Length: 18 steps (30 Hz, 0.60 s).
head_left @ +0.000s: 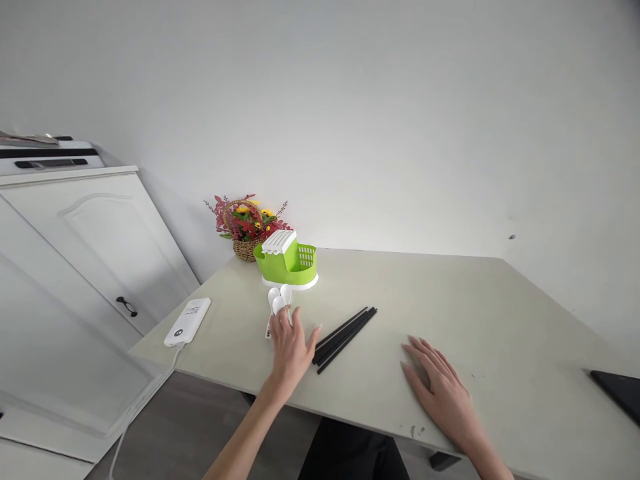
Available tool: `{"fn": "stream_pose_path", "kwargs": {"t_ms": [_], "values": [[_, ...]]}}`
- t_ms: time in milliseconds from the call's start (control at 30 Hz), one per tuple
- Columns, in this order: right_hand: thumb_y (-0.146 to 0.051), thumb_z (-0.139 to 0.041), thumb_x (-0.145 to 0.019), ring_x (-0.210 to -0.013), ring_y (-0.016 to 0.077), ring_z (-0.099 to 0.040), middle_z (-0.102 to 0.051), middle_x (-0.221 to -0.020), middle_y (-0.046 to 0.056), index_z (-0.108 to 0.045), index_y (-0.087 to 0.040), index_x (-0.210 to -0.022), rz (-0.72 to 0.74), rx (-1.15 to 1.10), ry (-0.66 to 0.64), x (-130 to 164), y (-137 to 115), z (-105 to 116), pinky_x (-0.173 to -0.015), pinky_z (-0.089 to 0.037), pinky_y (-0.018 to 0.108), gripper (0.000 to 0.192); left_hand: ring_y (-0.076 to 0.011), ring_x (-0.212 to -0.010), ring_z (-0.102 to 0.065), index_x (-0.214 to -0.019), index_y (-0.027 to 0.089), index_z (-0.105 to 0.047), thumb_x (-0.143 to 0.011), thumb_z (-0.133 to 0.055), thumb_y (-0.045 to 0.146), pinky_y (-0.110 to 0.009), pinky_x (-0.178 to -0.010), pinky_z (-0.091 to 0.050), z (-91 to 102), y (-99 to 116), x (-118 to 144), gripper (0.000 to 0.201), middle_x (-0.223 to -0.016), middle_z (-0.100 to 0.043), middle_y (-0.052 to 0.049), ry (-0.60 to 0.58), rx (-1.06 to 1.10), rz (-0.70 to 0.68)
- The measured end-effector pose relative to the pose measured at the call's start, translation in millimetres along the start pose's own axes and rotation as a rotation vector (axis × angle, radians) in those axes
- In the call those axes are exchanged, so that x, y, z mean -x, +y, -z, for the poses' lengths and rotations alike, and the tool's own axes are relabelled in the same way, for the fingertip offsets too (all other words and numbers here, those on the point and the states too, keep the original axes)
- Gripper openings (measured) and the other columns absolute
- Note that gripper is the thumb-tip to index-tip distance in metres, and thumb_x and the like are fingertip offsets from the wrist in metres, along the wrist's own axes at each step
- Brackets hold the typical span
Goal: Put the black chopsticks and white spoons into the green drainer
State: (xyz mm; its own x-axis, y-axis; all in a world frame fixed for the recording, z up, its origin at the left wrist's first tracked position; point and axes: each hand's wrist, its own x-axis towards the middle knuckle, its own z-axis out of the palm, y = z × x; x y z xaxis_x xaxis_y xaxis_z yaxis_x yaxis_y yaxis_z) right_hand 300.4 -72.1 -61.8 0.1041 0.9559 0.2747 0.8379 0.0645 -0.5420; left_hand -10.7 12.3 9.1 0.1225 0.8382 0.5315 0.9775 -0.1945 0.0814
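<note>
My left hand [290, 347] is over the handles of several white spoons [278, 304], its fingers apart and partly hiding them. Whether the fingertips touch the spoons I cannot tell. Just right of that hand, a bundle of black chopsticks [345, 339] lies slantwise on the table. My right hand [440, 390] rests on the tabletop with its fingers stretched out, holding nothing. Behind the spoons stands a green utensil caddy [274, 268] with a white slotted top, a lattice basket side and a white base.
A wicker basket of flowers [245, 250] stands behind the caddy, by the wall. At the table's left edge lies a white power bank [187, 321] with a cable hanging down. A dark flat object [620, 393] is at the far right. White cabinets [100, 267] stand on the left.
</note>
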Motion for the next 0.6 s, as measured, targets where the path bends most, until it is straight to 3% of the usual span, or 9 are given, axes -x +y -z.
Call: {"fn": "stream_pose_path", "kwargs": {"t_ms": [100,267,600], "values": [[-0.059,-0.036,-0.103,-0.155,0.0268,-0.033,-0.044,-0.164,-0.001,-0.057,-0.028,-0.148,-0.008,0.001,-0.016,0,0,0,-0.127,-0.032,0.052,0.059,-0.0435,-0.138,-0.042,-0.146,0.006,-0.041,-0.1,-0.051,0.052,-0.065,-0.114,-0.031,-8.4,-27,-9,0.066,-0.144,-0.047,-0.03,0.011,-0.065,0.135],[-0.062,-0.037,-0.102,-0.156,0.0272,-0.031,-0.042,-0.165,-0.002,-0.056,-0.029,-0.149,-0.033,-0.004,-0.04,0,2,-1,-0.126,-0.033,0.053,0.06,-0.0437,-0.129,-0.05,-0.144,0.004,-0.044,-0.095,-0.056,0.057,-0.061,-0.11,-0.034,-17.7,-60,-17,0.073,-0.136,-0.054,-0.03,-0.099,-0.155,0.273],[-0.06,-0.037,-0.103,-0.154,0.0295,-0.034,-0.046,-0.163,0.0,-0.056,-0.029,-0.149,-0.013,0.007,-0.003,3,3,0,-0.123,-0.037,0.055,0.059,-0.0358,-0.112,-0.059,-0.125,0.008,-0.056,-0.098,-0.051,0.04,-0.046,-0.094,-0.045,-13.2,-62,-41,0.042,-0.117,-0.062,-0.022,-0.285,-0.213,0.3]]}}
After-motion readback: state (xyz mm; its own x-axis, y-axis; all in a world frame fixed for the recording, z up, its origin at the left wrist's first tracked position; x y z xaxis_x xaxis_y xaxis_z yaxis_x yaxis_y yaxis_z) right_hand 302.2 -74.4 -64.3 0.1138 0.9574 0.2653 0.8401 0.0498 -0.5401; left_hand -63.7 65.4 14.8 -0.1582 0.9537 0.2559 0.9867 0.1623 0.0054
